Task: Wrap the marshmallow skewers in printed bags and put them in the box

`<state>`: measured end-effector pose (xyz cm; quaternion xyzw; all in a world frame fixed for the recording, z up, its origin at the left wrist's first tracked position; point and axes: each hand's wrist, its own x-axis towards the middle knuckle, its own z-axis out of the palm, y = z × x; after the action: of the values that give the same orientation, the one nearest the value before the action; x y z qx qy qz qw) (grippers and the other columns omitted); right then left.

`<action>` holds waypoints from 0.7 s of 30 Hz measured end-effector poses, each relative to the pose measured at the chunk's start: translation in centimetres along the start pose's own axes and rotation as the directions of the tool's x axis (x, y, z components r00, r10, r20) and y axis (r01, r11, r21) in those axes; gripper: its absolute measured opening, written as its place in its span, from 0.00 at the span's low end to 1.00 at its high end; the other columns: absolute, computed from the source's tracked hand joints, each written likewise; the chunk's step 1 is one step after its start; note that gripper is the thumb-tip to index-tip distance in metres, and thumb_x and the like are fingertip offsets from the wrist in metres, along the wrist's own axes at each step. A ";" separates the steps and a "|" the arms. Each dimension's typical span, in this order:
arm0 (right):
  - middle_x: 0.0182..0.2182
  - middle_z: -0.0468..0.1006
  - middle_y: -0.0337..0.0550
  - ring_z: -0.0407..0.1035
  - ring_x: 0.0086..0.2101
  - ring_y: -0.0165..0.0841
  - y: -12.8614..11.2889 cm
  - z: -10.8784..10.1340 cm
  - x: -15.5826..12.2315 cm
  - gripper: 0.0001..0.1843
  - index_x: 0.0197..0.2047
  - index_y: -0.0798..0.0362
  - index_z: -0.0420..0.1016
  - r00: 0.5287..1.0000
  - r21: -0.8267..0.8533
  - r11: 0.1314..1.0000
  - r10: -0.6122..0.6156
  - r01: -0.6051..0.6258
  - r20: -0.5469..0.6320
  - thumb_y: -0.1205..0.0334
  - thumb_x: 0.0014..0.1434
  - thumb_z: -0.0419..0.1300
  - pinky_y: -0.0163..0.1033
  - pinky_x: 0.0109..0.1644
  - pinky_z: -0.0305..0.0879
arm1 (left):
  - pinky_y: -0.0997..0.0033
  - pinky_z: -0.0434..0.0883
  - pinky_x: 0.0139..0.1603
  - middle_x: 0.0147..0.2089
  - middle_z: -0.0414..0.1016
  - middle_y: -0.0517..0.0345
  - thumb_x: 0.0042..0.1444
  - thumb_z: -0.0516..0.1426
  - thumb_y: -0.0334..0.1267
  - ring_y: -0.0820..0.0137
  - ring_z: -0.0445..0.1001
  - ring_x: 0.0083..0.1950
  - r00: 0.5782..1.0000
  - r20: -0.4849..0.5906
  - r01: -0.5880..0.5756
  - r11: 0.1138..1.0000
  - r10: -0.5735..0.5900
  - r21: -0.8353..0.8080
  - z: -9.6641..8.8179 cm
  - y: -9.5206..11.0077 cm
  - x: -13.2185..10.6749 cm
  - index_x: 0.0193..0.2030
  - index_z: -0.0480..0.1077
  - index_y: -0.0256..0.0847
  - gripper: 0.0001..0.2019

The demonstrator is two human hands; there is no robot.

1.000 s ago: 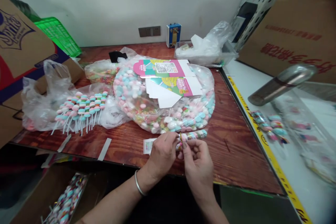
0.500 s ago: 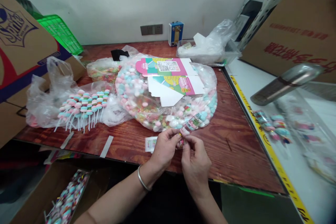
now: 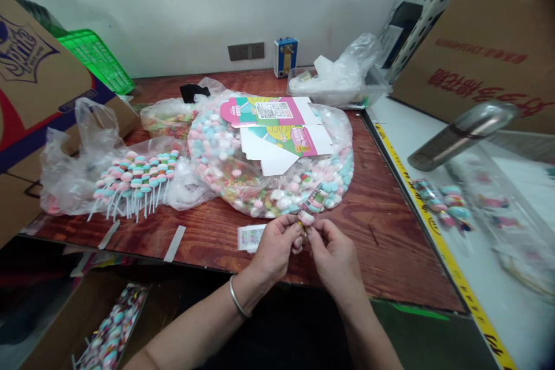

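A marshmallow candy stick (image 3: 313, 203) in a printed clear wrapper points away from me, at the front edge of the big candy bag. My left hand (image 3: 274, 247) pinches the wrapper's gathered neck, where a gold twist tie (image 3: 300, 224) shows. Close beside it, my right hand (image 3: 337, 251) has thumb and forefinger pressed together at the same neck; whether they grip the tie or the wrapper is hidden. A small pack of clear printed wrappers (image 3: 249, 238) lies by my left hand.
A large bag of marshmallows (image 3: 208, 153) bears a flattened printed carton (image 3: 277, 136). Unwrapped candy sticks (image 3: 143, 173) lie left. Wrapped ones fill a low carton (image 3: 56, 332). A metal flask (image 3: 463, 136) and more wrapped candies (image 3: 453, 202) are right, past yellow tape (image 3: 429, 219).
My right hand has shifted a little right and turned, its fingers still at the wrapper's neck. More of the candy's lower end shows between my hands. The view has moved slightly.
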<state>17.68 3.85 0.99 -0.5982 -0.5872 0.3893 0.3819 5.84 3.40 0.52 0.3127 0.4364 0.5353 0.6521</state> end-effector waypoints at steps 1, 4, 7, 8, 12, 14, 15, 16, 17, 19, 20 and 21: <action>0.26 0.78 0.42 0.69 0.25 0.34 0.0 0.0 -0.1 0.14 0.35 0.53 0.74 0.999 -0.078 0.997 -0.017 0.015 -0.036 0.53 0.58 0.54 0.36 0.29 0.61 | 0.77 0.60 0.26 0.30 0.69 0.58 0.56 0.58 0.39 0.78 0.61 0.25 0.997 0.009 -0.081 0.985 0.081 0.155 -0.3 -0.1 0.0 0.39 0.72 0.37 0.08; 0.26 0.77 0.42 0.68 0.24 0.34 0.1 0.2 -0.5 0.12 0.34 0.53 0.73 0.992 -0.224 0.973 -0.077 0.052 -0.101 0.55 0.58 0.53 0.36 0.28 0.57 | 0.68 0.67 0.42 0.40 0.74 0.51 0.61 0.52 0.36 0.68 0.70 0.39 0.912 0.126 -0.377 0.675 0.392 0.634 -1.4 0.0 0.2 0.44 0.73 0.40 0.09; 0.25 0.76 0.41 0.67 0.25 0.33 0.2 0.5 -1.1 0.11 0.33 0.52 0.71 0.989 -0.212 0.973 -0.112 0.091 -0.092 0.55 0.59 0.53 0.36 0.29 0.57 | 0.67 0.67 0.43 0.37 0.74 0.51 0.62 0.49 0.33 0.66 0.71 0.40 0.827 0.172 -0.431 0.408 0.535 0.805 -2.3 0.5 0.8 0.41 0.74 0.39 0.11; 0.25 0.76 0.40 0.67 0.25 0.33 0.3 0.7 -1.2 0.11 0.33 0.52 0.71 0.990 -0.184 0.979 -0.110 0.092 -0.091 0.55 0.59 0.53 0.36 0.29 0.58 | 0.68 0.66 0.40 0.34 0.74 0.53 0.62 0.49 0.33 0.68 0.71 0.37 0.826 0.144 -0.410 0.408 0.544 0.816 -2.4 0.7 0.9 0.40 0.74 0.38 0.11; 0.29 0.77 0.41 0.68 0.27 0.32 0.6 1.1 -1.1 0.12 0.36 0.52 0.72 0.989 -0.050 0.994 -0.101 0.096 -0.105 0.54 0.60 0.53 0.35 0.31 0.61 | 0.73 0.66 0.34 0.28 0.73 0.59 0.60 0.53 0.35 0.72 0.69 0.31 0.880 0.007 -0.322 0.587 0.474 0.743 -2.3 1.3 1.2 0.37 0.76 0.38 0.10; 0.31 0.76 0.42 0.69 0.30 0.33 0.6 1.1 -0.9 0.12 0.35 0.52 0.72 0.982 -0.022 0.992 -0.129 0.127 -0.139 0.54 0.60 0.54 0.36 0.34 0.63 | 0.74 0.66 0.31 0.24 0.70 0.62 0.60 0.54 0.38 0.74 0.68 0.26 0.926 -0.056 -0.251 0.720 0.374 0.647 -2.1 1.1 1.2 0.39 0.77 0.38 0.10; 0.32 0.76 0.43 0.69 0.31 0.34 0.6 1.1 -0.9 0.11 0.35 0.52 0.73 0.978 -0.010 0.990 -0.143 0.143 -0.154 0.54 0.60 0.55 0.36 0.35 0.63 | 0.75 0.66 0.28 0.22 0.68 0.63 0.59 0.55 0.41 0.75 0.66 0.23 0.952 -0.073 -0.205 0.793 0.299 0.573 -2.1 1.0 1.2 0.41 0.77 0.37 0.12; 0.32 0.76 0.43 0.70 0.32 0.34 0.5 1.0 -0.8 0.11 0.35 0.52 0.73 0.977 0.008 0.988 -0.149 0.152 -0.155 0.54 0.60 0.55 0.37 0.36 0.64 | 0.75 0.65 0.25 0.21 0.67 0.64 0.59 0.56 0.43 0.76 0.65 0.21 0.973 -0.072 -0.158 0.861 0.219 0.483 -2.0 0.9 1.2 0.42 0.76 0.37 0.13; 0.32 0.76 0.43 0.70 0.32 0.34 0.3 1.0 -0.8 0.11 0.34 0.52 0.73 0.979 0.036 0.988 -0.147 0.153 -0.139 0.54 0.60 0.56 0.37 0.37 0.64 | 0.76 0.65 0.24 0.20 0.66 0.65 0.58 0.57 0.44 0.77 0.64 0.20 0.988 -0.053 -0.114 0.916 0.145 0.384 -2.0 0.7 1.2 0.43 0.76 0.36 0.14; 0.30 0.77 0.41 0.70 0.31 0.33 0.3 1.0 -0.7 0.11 0.34 0.53 0.73 0.991 0.117 0.985 -0.118 0.125 -0.066 0.54 0.60 0.56 0.37 0.37 0.64 | 0.78 0.65 0.22 0.21 0.68 0.65 0.54 0.60 0.45 0.78 0.64 0.20 0.999 0.002 -0.042 0.980 0.043 0.197 -1.9 0.6 1.2 0.43 0.74 0.35 0.15; 0.29 0.77 0.41 0.69 0.30 0.33 0.4 1.0 -0.7 0.12 0.34 0.53 0.73 0.995 0.162 0.982 -0.090 0.094 -0.032 0.53 0.59 0.57 0.36 0.36 0.64 | 0.79 0.64 0.22 0.23 0.69 0.64 0.53 0.62 0.44 0.79 0.65 0.20 1.000 0.025 -0.016 0.993 0.013 0.121 -1.9 0.7 1.2 0.43 0.74 0.35 0.16; 0.28 0.76 0.40 0.69 0.28 0.32 0.7 0.9 -0.6 0.12 0.34 0.53 0.73 0.998 0.209 0.976 -0.052 0.056 -0.026 0.53 0.59 0.58 0.36 0.35 0.64 | 0.80 0.63 0.21 0.23 0.71 0.63 0.51 0.63 0.44 0.79 0.66 0.20 0.999 0.041 0.005 0.998 -0.008 0.058 -1.9 0.8 1.2 0.43 0.73 0.34 0.17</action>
<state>17.09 3.24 0.02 -0.5426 -0.5548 0.4323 0.4593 3.86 4.64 0.10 0.3408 0.4391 0.5138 0.6535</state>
